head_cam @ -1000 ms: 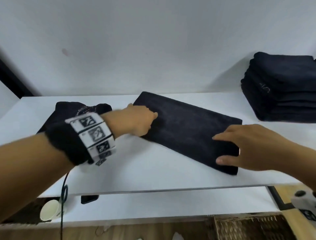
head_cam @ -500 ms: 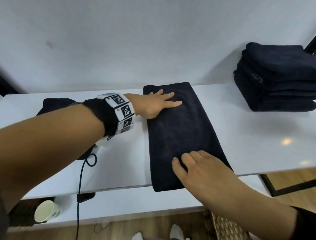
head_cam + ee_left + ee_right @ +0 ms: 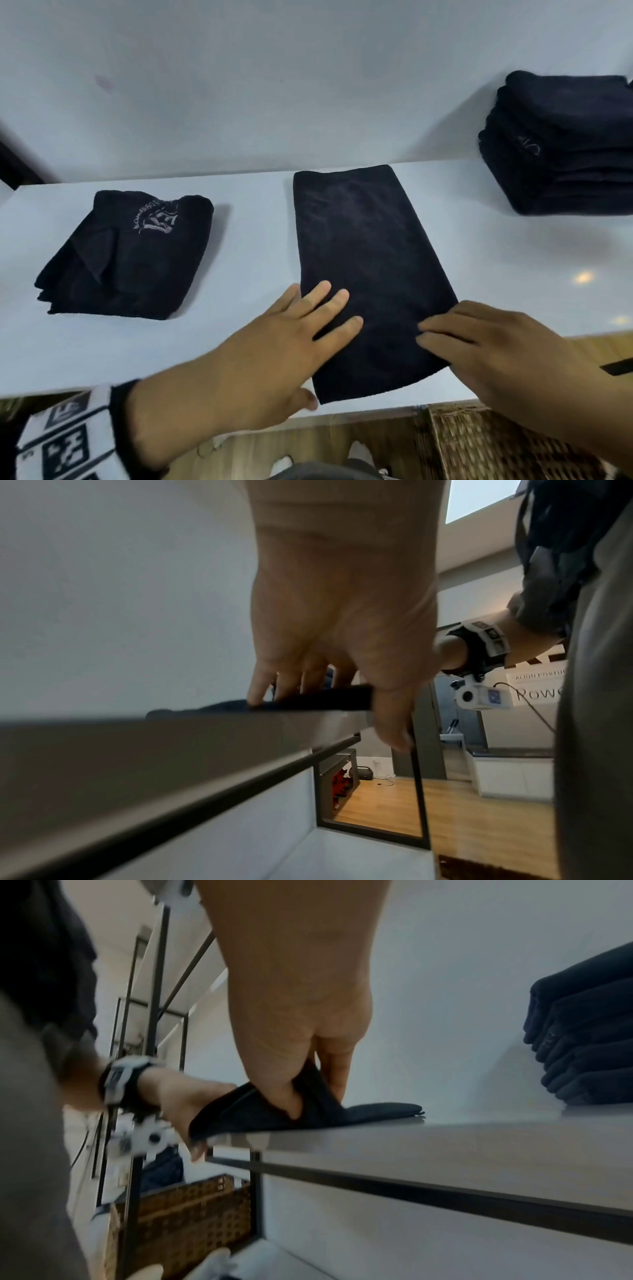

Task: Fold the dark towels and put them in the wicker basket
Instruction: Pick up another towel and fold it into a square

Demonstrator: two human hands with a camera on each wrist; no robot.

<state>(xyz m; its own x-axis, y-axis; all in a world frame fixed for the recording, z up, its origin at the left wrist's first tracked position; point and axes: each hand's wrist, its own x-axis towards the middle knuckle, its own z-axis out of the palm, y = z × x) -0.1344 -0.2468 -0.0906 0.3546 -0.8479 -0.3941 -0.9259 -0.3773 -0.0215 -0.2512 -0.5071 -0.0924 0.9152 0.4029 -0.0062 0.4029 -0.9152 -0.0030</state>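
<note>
A long dark towel lies folded lengthwise on the white table, its near end over the front edge. My left hand has its fingers on the near-left part, with the thumb hooked under the near-left corner. In the left wrist view the left hand has its fingers on the towel and the thumb past the table edge. My right hand holds the near-right edge. In the right wrist view the right hand pinches the slightly lifted towel. The wicker basket sits under the table.
A loosely folded dark pile with pale embroidery lies at the left of the table. A tall stack of folded dark towels stands at the back right by the wall. The basket sits beside a black table leg.
My left hand has come back from the towel's far end to its near-left corner. My right hand has shifted to the near-right edge and taken hold. The towel's near edge is slightly raised.
</note>
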